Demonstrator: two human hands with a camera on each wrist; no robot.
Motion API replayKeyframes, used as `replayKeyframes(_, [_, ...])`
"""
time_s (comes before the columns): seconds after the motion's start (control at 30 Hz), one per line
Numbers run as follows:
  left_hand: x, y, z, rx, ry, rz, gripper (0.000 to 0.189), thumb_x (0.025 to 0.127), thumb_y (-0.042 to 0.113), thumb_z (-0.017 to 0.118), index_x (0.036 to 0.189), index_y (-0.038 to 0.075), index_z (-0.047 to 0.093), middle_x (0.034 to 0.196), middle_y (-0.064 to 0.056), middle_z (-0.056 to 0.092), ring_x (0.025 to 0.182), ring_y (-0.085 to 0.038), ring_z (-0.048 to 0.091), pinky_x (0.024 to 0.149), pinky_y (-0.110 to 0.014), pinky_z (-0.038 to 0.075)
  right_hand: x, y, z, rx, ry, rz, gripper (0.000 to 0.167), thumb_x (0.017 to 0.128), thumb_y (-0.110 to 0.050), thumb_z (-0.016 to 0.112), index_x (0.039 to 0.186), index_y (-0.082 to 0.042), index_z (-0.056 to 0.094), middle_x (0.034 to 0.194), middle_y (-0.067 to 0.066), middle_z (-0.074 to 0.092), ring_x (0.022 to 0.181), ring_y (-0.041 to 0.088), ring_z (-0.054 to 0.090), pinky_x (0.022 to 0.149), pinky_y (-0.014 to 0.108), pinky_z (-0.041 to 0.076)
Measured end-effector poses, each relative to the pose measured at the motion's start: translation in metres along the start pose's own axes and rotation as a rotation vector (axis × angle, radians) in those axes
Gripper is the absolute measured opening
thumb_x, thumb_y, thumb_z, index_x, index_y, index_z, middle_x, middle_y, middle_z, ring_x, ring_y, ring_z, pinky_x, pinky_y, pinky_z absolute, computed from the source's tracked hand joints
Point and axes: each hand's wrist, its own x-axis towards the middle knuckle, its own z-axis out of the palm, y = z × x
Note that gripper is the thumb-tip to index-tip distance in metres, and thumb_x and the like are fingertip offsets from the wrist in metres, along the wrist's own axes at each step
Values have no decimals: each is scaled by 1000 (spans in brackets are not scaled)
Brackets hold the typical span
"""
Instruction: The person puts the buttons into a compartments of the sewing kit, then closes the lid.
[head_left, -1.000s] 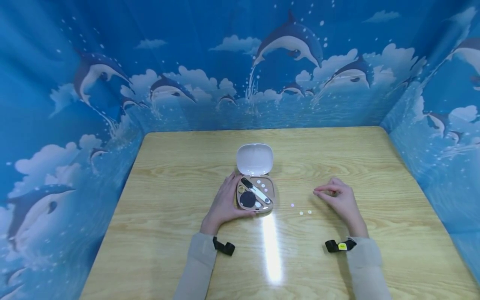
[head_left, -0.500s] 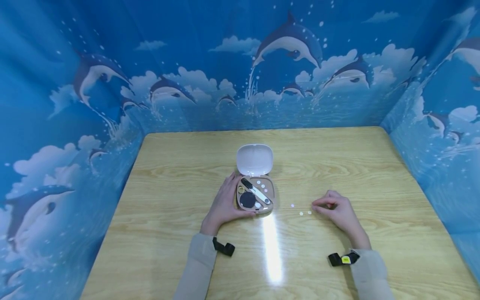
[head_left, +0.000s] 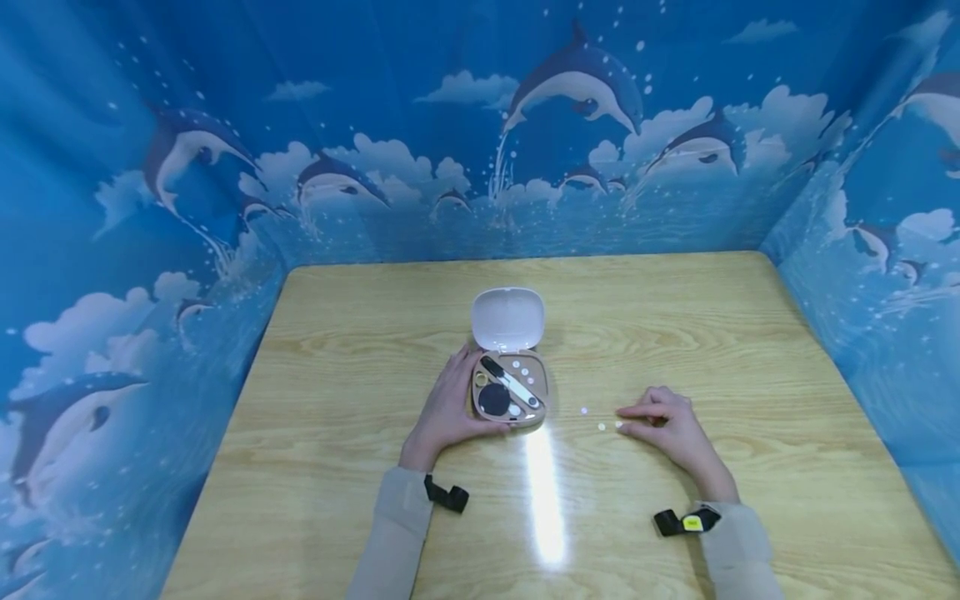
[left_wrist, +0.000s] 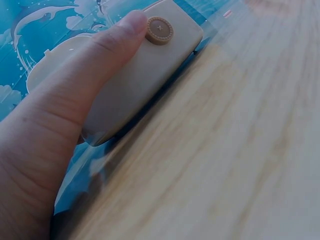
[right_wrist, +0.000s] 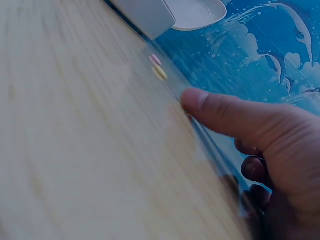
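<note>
In the head view my left hand point(head_left: 446, 404) grips a small beige sewing case point(head_left: 538, 417) by its left side, the thumb along its front. The left wrist view shows the thumb point(left_wrist: 95, 62) beside the case's brown button-shaped catch point(left_wrist: 159, 30). My right hand point(head_left: 675, 429) is low over the table, thumb and forefinger parted at a small pale button point(head_left: 618, 424); whether they touch it I cannot tell. Left of it lie a cream button point(head_left: 602, 427) and a pinkish button point(head_left: 584, 410). In the right wrist view the thumb point(right_wrist: 220, 110) hides the fingertip area.
The case's white lid point(head_left: 508, 319) stands raised behind it. Inside are a black disc point(head_left: 494, 399), a black-and-white slim tool point(head_left: 513, 386), a gold ring-like piece point(head_left: 482, 379) and several small buttons point(head_left: 525, 372). A dolphin-print curtain point(head_left: 480, 167) surrounds the wooden table point(head_left: 337, 350).
My right hand has come down and slightly left to the rightmost loose button, and its thumb and forefinger have parted. The left hand and case have stayed in place.
</note>
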Motion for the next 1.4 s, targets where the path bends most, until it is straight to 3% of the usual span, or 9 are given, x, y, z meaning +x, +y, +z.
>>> replayKeyframes(0.23, [-1,0,-1,-16,9,-6,128,51,77,82,156,35,21,165,1,16,151,-22,12,121,-52,15,0,10,4,-64,4,-34,24,68,-6,89,89,-16,81,74,-13,51,75,6,42,76,26,24])
replayKeyframes(0.53, [-2,1,-2,-17,13,-8,129,51,78,81,157,34,22,165,-1,16,151,-23,13,121,-54,16,1,12,6,-50,36,-95,25,64,-1,89,80,-18,80,72,-14,53,70,5,41,71,26,26])
replayKeyframes(0.87, [-2,1,-1,-22,-4,-13,129,52,77,82,157,36,19,165,4,14,151,-20,11,122,-51,14,0,11,7,-38,55,-80,27,65,1,89,79,-20,80,69,-13,54,66,6,40,67,26,25])
replayKeyframes(1.1, [-2,2,-1,-14,1,-11,129,52,77,82,157,35,20,165,1,15,151,-22,12,121,-53,15,2,10,8,-35,67,-124,26,65,2,88,78,-19,79,67,-11,53,65,5,39,66,27,25])
replayKeyframes(1.4, [0,3,-2,-22,-1,8,128,53,77,81,157,31,22,164,-2,20,151,-20,12,123,-48,12,3,-5,7,8,89,-73,25,63,13,86,77,-6,77,64,-2,52,61,15,38,58,21,28])
